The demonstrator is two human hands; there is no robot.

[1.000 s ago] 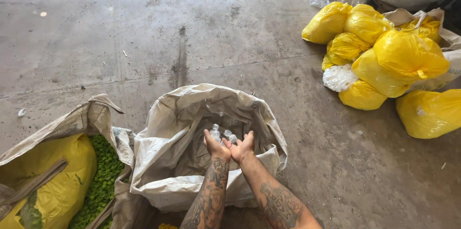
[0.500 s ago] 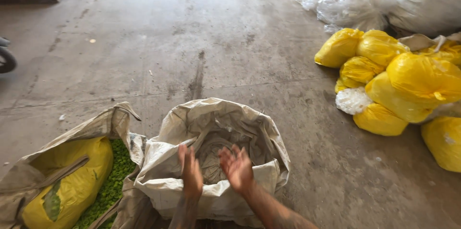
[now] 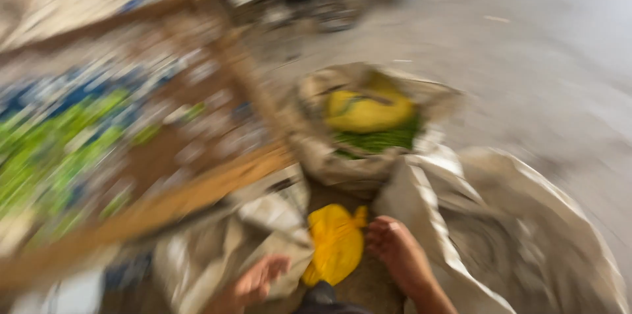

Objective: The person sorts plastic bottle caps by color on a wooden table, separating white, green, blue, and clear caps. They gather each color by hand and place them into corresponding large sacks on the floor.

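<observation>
The frame is heavily blurred, so only the big shapes read; the concrete floor (image 3: 526, 44) runs off to the upper right; a wooden-framed bin (image 3: 197, 182) of mixed green, blue and pale scraps fills the left; a large open white sack (image 3: 526, 222) stands at the lower right, and a second sack (image 3: 368, 123) behind it holds a yellow bag over green pieces. Between them, low in the middle, lies a small yellow bag (image 3: 336, 241), knotted at its top, on the ground between the sacks.

The risks seem to come from the crowding: the white sack's rim sags, and a knock from an arm could likely fold it shut or tip it; the small bag could snag or tear if pulled by its knot.

The right hand (image 3: 401, 255) is just beside the small yellow bag, fingers loosely spread and empty, perhaps grazing its edge, though blur hides any contact; the left hand (image 3: 260, 278) rests lower, fingers apart, against crumpled sack cloth, gripping nothing that can be made out.
</observation>
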